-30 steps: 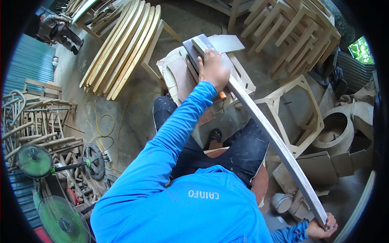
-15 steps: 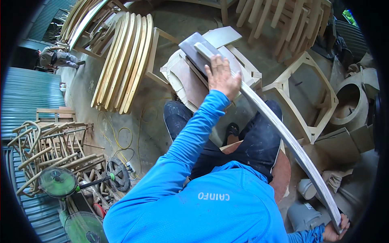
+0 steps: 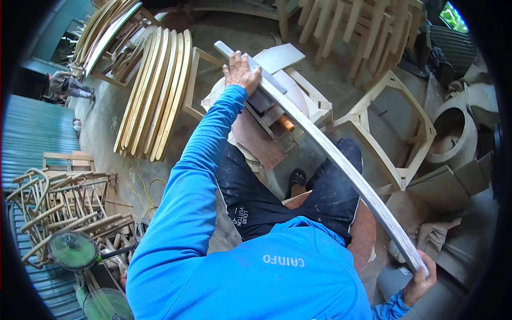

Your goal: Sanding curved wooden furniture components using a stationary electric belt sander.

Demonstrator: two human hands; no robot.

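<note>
A long, gently curved wooden slat (image 3: 341, 160) slants from the far middle to the near right. My left hand (image 3: 243, 74) lies over its far end, fingers across the wood and palm down. At the near end, my right hand (image 3: 418, 280) is closed around the slat's tip. Under the far part of the slat is a grey flat-faced tool (image 3: 261, 98), which looks like an upturned belt sander; the slat and my hand partly cover it. An orange part (image 3: 286, 122) shows beside it. Whether the slat touches the tool's face, I cannot tell.
Curved wooden pieces (image 3: 154, 96) are stacked at the left. A wooden frame (image 3: 394, 128) stands to the right, near a grey hollow round form (image 3: 453, 130). Green fans (image 3: 73, 249) and a chair-frame pile (image 3: 64, 208) are at the near left. Another person (image 3: 69, 85) stands far left.
Both hands have shifted the slat toward the far left, and my left arm reaches out farther. More of the tool's body and its orange part now show.
</note>
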